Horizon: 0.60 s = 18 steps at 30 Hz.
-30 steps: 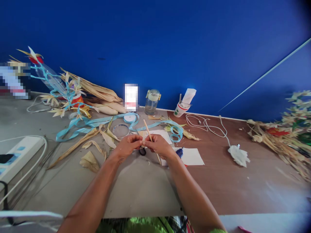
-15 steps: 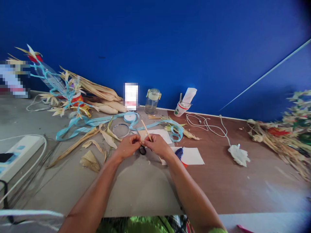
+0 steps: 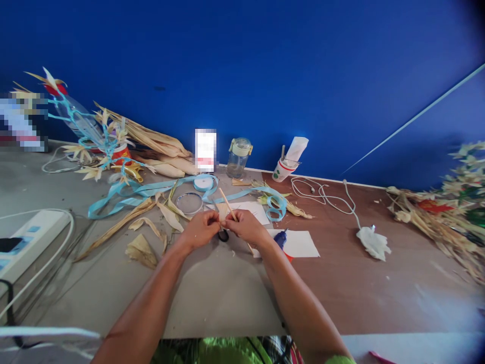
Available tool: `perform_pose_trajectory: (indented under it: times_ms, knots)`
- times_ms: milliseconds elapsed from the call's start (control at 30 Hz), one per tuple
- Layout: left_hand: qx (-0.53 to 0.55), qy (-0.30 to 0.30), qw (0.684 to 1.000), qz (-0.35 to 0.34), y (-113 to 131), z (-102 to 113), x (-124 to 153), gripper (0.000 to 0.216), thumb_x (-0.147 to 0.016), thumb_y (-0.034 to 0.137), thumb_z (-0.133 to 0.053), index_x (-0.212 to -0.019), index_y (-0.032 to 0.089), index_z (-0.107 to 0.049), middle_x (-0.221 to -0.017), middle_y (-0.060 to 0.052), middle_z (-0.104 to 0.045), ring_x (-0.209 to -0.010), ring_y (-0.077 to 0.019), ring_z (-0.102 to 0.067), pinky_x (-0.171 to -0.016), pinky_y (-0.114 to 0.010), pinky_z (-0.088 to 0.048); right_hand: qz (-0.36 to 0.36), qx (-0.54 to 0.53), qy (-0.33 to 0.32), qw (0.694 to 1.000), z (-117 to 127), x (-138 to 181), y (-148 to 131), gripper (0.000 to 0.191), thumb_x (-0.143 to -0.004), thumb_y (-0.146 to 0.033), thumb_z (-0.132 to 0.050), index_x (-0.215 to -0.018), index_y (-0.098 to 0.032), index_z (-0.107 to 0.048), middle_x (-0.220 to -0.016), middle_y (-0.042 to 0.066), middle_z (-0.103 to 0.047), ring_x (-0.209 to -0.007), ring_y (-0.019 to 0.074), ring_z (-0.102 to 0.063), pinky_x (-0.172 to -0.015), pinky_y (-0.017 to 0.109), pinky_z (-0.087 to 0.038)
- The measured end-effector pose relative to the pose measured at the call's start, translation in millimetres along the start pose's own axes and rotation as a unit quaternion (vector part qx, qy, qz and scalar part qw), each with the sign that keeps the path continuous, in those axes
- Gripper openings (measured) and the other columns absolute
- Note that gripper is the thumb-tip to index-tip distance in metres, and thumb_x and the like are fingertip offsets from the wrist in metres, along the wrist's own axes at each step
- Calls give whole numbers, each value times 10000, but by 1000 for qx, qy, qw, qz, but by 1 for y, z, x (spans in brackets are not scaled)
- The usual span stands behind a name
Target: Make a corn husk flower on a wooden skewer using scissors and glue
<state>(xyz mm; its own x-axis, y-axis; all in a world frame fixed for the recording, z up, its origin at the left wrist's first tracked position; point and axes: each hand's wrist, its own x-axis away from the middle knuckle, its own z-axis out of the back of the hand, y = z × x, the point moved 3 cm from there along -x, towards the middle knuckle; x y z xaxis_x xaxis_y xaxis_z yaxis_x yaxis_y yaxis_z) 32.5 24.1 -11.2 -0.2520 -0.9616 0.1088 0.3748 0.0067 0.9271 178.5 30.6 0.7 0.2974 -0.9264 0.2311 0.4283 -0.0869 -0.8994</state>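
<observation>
My left hand point(image 3: 200, 230) is closed, fingertips pinching the left edge of a small pale piece that looks like corn husk point(image 3: 224, 212). Opposite it, my right hand point(image 3: 246, 227) is closed around a thin wooden stick point(image 3: 227, 203), and its fingertips meet the same husk piece. The stick slants from upper left to lower right through the right hand. Beneath the hands lies a pair of scissors, with a black handle loop point(image 3: 223, 235) showing; the rest is mostly covered. A blue glue gun point(image 3: 281, 238) lies beside my right wrist on white paper point(image 3: 303, 243).
Light blue ribbon point(image 3: 113, 199) and a clear ring point(image 3: 189, 203) lie behind the hands. Dried husks point(image 3: 142, 250) are at left, near a power strip point(image 3: 36, 237). A lidded jar point(image 3: 238, 159) and a paper cup point(image 3: 283, 170) stand by the wall. A white cable point(image 3: 350, 202) runs at right.
The husk piece between my fingertips shows a little differently, and the stick's upper end has tilted slightly left. Both hands stay in nearly the same place.
</observation>
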Motion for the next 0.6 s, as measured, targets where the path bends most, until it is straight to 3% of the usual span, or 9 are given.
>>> perform_pose_trajectory:
  times_ms: [300, 600]
  knots:
    - [67, -19, 997, 32, 1, 1, 1, 122, -605, 219, -481, -653, 170, -582, -556, 32, -515, -539, -116, -449, -539, -235, -345, -9, -52, -15, 998, 1, -4, 7, 209, -661, -338, -562, -564, -188, -453, -442, -82, -361, -428, 61, -295, -457, 221, -189]
    - [98, -44, 994, 32, -1, -2, 0, 181, -653, 336, -562, -674, 156, -572, -593, 32, -493, -554, -105, -431, -553, -239, -338, -15, -47, -6, 999, 3, -2, 2, 189, -649, -325, -575, -578, -179, -476, -433, -83, -384, -428, 56, -307, -452, 208, -205]
